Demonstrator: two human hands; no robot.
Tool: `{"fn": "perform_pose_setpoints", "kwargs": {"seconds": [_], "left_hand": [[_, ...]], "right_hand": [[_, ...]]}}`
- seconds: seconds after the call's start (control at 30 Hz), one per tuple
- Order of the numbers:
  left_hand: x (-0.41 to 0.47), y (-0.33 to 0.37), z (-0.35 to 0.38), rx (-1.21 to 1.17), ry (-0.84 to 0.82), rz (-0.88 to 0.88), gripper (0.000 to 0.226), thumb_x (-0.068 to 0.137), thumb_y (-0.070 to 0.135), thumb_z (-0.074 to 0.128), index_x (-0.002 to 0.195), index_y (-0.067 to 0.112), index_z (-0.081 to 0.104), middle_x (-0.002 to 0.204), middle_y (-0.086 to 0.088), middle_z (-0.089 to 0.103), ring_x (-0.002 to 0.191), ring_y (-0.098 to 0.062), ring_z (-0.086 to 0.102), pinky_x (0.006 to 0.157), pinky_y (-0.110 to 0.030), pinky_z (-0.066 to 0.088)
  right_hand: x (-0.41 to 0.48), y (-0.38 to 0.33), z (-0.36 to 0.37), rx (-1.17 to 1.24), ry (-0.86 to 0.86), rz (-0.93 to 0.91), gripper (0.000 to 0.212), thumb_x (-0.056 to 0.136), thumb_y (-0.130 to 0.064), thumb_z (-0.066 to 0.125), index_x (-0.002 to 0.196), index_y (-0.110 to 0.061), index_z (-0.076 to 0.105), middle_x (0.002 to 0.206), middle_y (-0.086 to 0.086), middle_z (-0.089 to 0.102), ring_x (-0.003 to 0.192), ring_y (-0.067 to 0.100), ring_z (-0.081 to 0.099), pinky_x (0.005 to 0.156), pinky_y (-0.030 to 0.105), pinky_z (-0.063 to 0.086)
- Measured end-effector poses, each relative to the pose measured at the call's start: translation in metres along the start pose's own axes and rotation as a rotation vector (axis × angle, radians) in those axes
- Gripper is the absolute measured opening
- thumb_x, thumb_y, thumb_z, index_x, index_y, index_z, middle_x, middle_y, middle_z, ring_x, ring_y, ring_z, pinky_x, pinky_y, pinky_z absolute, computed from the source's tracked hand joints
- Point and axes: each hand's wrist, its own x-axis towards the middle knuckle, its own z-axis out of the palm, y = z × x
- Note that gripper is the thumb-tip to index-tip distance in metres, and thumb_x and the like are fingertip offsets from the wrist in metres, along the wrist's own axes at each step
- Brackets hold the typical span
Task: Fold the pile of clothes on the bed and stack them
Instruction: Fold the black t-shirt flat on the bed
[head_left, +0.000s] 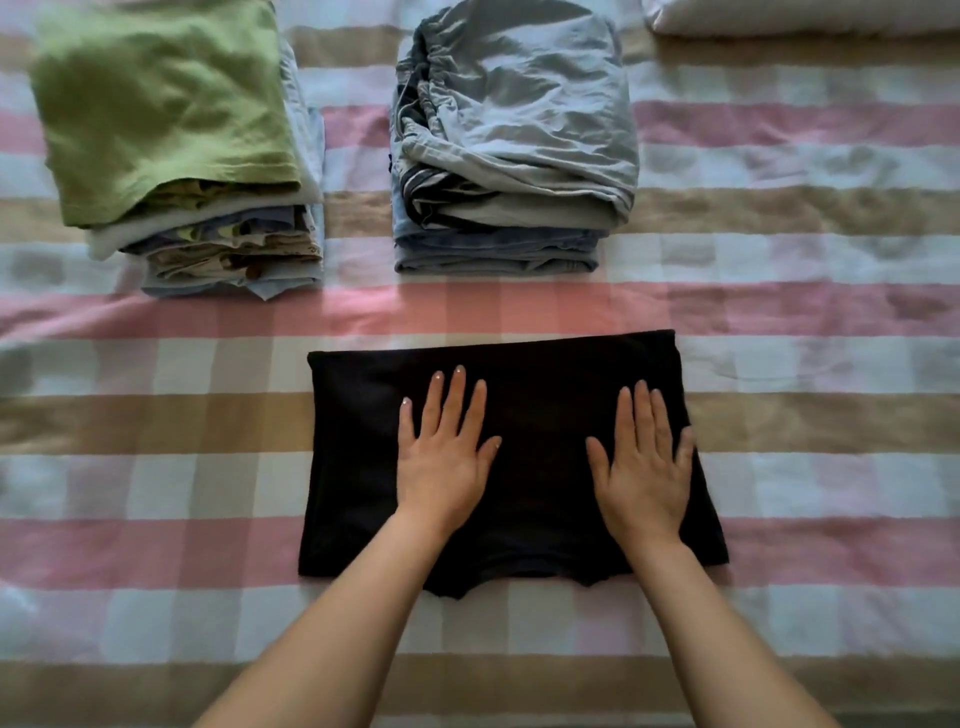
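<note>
Left hand (444, 457) and right hand (644, 462) lie flat, fingers straight, palms pressing a folded black garment (530, 457) spread on the checked bed (156, 467), grasping nothing, while beyond it stand two folded stacks, a green-topped stack (171, 135) at left and a grey-topped stack (514, 135) beside it.

We get single view: head camera, worn above bed (805, 312), facing forward and steeply down. We sit close: both forearms (337, 623) enter from bottom edge, left hand (447, 457) and right hand (644, 467) land near frame centre, flat on black garment (540, 467). Beyond hands, toward top edge, we see green-topped stack (166, 130) past left hand, grey-topped stack (514, 130) ahead between hands. Pillow (805, 15) clips top right corner. Wide-angle lens bends stripes near frame edges.
</note>
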Motion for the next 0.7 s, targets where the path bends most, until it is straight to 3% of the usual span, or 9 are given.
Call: {"fn": "perform_pose_setpoints", "kwargs": {"seconds": [0.1,0.17,0.27,0.33,0.43,0.5,0.57,0.7], "left_hand": [[0.010,0.030,-0.005,-0.081,-0.028,0.079,0.063,0.094,0.049,0.025,0.147,0.025,0.001,0.152,0.000,-0.013,0.136,-0.020,-0.023,0.112,-0.050,-0.006],[0.019,0.058,-0.007,-0.111,-0.081,0.188,0.062,0.093,0.051,0.021,0.147,0.027,0.001,0.154,0.002,-0.014,0.133,-0.017,-0.029,0.112,-0.049,-0.009],[0.033,0.105,-0.004,-0.146,-0.128,0.273,0.062,0.095,0.050,0.023,0.147,0.028,-0.001,0.152,0.001,-0.021,0.130,-0.017,-0.034,0.108,-0.046,-0.017],[0.038,0.133,-0.002,-0.154,-0.146,0.297,0.064,0.095,0.050,0.025,0.148,0.026,-0.001,0.152,-0.001,-0.023,0.134,-0.019,-0.032,0.108,-0.046,-0.017],[0.043,0.162,-0.008,-0.236,-0.081,0.232,0.063,0.093,0.047,0.035,0.147,0.018,0.018,0.156,-0.006,0.009,0.143,-0.025,0.005,0.113,-0.047,0.008],[0.048,0.173,-0.016,-0.356,0.042,0.118,0.056,0.090,0.042,0.048,0.138,0.015,0.037,0.139,-0.011,0.036,0.126,-0.030,0.034,0.100,-0.043,0.031],[0.056,0.182,-0.021,-0.441,0.090,0.035,0.053,0.086,0.040,0.057,0.128,0.011,0.044,0.124,-0.010,0.046,0.112,-0.028,0.043,0.090,-0.038,0.038],[0.069,0.198,-0.024,-0.451,0.063,-0.088,0.053,0.078,0.042,0.067,0.116,0.012,0.046,0.114,-0.005,0.050,0.107,-0.023,0.047,0.084,-0.038,0.041]], "right_hand": [[-0.005,0.002,-0.009,0.070,-0.003,0.066,0.074,0.085,-0.052,0.005,0.146,-0.014,0.016,0.156,0.004,0.011,0.142,0.014,-0.001,0.114,0.047,0.007],[-0.012,0.010,-0.016,0.102,0.017,0.142,0.071,0.088,-0.051,0.009,0.144,-0.011,0.027,0.153,0.009,0.022,0.142,0.022,0.016,0.111,0.052,0.017],[-0.030,0.033,-0.024,0.102,0.049,0.254,0.076,0.095,-0.052,0.002,0.134,-0.004,0.046,0.138,0.018,0.046,0.127,0.036,0.045,0.097,0.057,0.037],[-0.039,0.045,-0.022,0.089,0.117,0.263,0.074,0.095,-0.051,0.009,0.126,-0.001,0.055,0.130,0.020,0.054,0.119,0.038,0.052,0.093,0.056,0.041],[-0.047,0.053,-0.018,0.193,0.238,0.311,0.055,0.085,-0.045,0.044,0.116,-0.003,0.061,0.116,0.018,0.062,0.104,0.038,0.058,0.086,0.050,0.045],[-0.052,0.051,-0.020,0.312,0.255,0.446,0.047,0.074,-0.037,0.070,0.111,-0.008,0.063,0.106,0.011,0.065,0.096,0.036,0.057,0.079,0.045,0.044],[-0.057,0.047,-0.022,0.403,0.193,0.597,0.051,0.064,-0.035,0.080,0.108,-0.014,0.064,0.103,0.005,0.065,0.097,0.032,0.055,0.078,0.043,0.039],[-0.064,0.043,-0.022,0.511,0.132,0.750,0.041,0.065,-0.039,0.079,0.098,-0.017,0.068,0.097,0.003,0.066,0.097,0.029,0.053,0.079,0.040,0.033]]}}
